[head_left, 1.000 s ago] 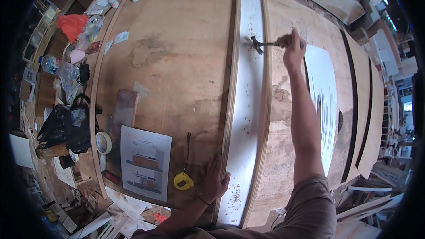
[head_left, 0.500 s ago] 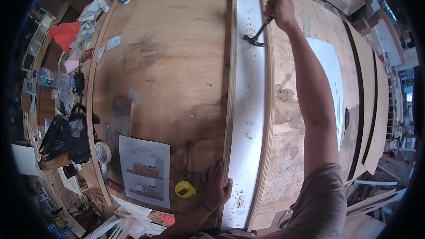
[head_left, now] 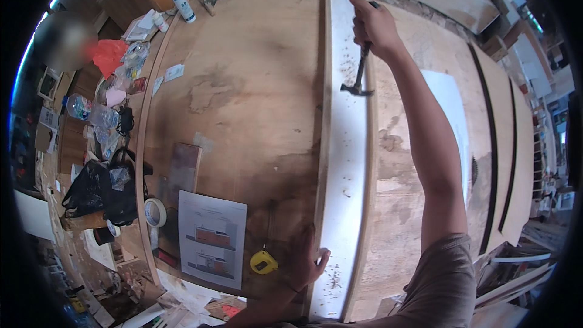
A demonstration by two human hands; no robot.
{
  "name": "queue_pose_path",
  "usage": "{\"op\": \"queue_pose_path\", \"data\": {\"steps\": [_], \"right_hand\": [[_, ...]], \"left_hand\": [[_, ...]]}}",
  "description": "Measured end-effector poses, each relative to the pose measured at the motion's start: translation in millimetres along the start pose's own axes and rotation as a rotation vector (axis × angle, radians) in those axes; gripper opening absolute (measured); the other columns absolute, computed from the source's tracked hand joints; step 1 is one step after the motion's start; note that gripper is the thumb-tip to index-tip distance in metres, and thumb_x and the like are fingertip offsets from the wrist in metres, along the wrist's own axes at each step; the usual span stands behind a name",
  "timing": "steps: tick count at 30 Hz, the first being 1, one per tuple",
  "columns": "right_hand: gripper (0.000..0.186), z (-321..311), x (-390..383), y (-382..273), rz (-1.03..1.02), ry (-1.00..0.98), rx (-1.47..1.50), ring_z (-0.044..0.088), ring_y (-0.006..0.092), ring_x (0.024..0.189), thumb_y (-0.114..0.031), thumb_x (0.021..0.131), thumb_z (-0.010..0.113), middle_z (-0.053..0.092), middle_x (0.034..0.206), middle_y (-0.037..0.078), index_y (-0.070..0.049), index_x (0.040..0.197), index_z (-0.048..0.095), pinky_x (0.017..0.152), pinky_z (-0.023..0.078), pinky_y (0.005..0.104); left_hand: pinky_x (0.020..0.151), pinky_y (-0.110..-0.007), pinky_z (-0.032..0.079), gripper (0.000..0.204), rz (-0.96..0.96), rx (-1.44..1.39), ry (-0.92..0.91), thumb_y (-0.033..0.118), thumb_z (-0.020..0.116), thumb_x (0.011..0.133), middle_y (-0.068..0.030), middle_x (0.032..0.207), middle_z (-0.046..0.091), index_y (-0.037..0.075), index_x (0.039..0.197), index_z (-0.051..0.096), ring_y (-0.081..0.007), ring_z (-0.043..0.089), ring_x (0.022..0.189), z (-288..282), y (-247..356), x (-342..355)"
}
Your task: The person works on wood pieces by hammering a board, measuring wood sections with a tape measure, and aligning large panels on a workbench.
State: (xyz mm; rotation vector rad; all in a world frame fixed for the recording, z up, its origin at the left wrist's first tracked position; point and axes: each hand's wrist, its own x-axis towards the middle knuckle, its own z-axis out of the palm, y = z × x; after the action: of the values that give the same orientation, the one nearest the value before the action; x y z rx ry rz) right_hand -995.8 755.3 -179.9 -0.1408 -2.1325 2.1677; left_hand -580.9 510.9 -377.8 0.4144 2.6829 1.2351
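The right hand (head_left: pixel 376 27) is wrapped around the handle of a claw hammer (head_left: pixel 357 90), whose head hangs over the far half of a long white-faced board (head_left: pixel 346 152), close by its right plywood edge strip (head_left: pixel 371 121); whether metal meets wood cannot be told. The left hand (head_left: pixel 308 265), its grip unclenched, lies along the left plywood edge strip (head_left: pixel 323 121) at the near end, thumb over the white face. The step in hand looks like hammering on this edged board, and a stroke would call for a square head and a steady left hand. Dark crumbs dot the white face. Just left of the left hand sits a yellow tape measure (head_left: pixel 264 262), then a printed sheet of cabinet drawings (head_left: pixel 212 240) and a roll of masking tape (head_left: pixel 155 212), all on the plywood surface (head_left: pixel 255 121). Farther out, a sealant cartridge (head_left: pixel 181 1) and pincers (head_left: pixel 209 1) lie at the far left corner.
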Motion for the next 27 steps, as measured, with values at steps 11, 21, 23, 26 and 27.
{"op": "queue_pose_path", "data": {"steps": [11, 21, 23, 26, 27], "right_hand": [[0.058, -51, -220, -114, 0.130, 0.162, 0.559, 0.018, 0.0129, 0.036, -0.049, 0.094, 0.053, 0.018, 0.043, -0.002, -0.019, 0.054, 0.022, 0.039, 0.018, 0.0303], [0.058, -81, -396, -63, -0.051, 0.489, 0.669, 0.016, 0.0135, 0.035, -0.052, 0.095, 0.048, 0.017, 0.043, -0.002, -0.020, 0.054, 0.023, 0.038, 0.016, 0.0306], [0.057, -79, -422, -56, -0.135, 0.539, 0.623, 0.019, 0.0143, 0.034, -0.050, 0.096, 0.049, 0.020, 0.042, -0.001, -0.019, 0.055, 0.024, 0.037, 0.018, 0.0313], [0.057, -72, -459, -42, -0.189, 0.658, 0.585, 0.022, 0.0146, 0.034, -0.049, 0.096, 0.049, 0.024, 0.041, 0.000, -0.019, 0.054, 0.026, 0.037, 0.023, 0.0314], [0.056, -69, -470, -46, -0.211, 0.681, 0.593, 0.022, 0.0141, 0.034, -0.048, 0.097, 0.049, 0.023, 0.041, -0.001, -0.018, 0.056, 0.026, 0.038, 0.022, 0.0313]], "left_hand": [[0.090, -0.026, 0.048, 0.035, 0.021, -0.873, -0.231, 0.016, 0.059, 0.095, -0.0090, 0.108, 0.067, -0.004, 0.123, 0.057, -0.0137, 0.061, 0.104, -56, 113, 143], [0.084, -0.027, 0.053, 0.018, -0.064, -0.870, -0.501, 0.011, 0.062, 0.093, -0.0061, 0.096, 0.068, -0.003, 0.105, 0.064, -0.0119, 0.064, 0.090, -18, 137, 39], [0.084, -0.027, 0.053, 0.020, -0.070, -0.962, -0.509, 0.011, 0.063, 0.093, -0.0062, 0.098, 0.067, -0.002, 0.107, 0.063, -0.0115, 0.064, 0.090, -3, 132, 20], [0.086, -0.027, 0.052, 0.021, -0.138, -1.009, -0.546, 0.011, 0.059, 0.095, -0.0063, 0.104, 0.065, -0.002, 0.110, 0.061, -0.0122, 0.063, 0.096, 14, 132, -8], [0.086, -0.027, 0.052, 0.020, -0.144, -1.068, -0.543, 0.011, 0.059, 0.095, -0.0062, 0.105, 0.065, -0.002, 0.110, 0.061, -0.0124, 0.063, 0.097, 14, 136, -10]]}}
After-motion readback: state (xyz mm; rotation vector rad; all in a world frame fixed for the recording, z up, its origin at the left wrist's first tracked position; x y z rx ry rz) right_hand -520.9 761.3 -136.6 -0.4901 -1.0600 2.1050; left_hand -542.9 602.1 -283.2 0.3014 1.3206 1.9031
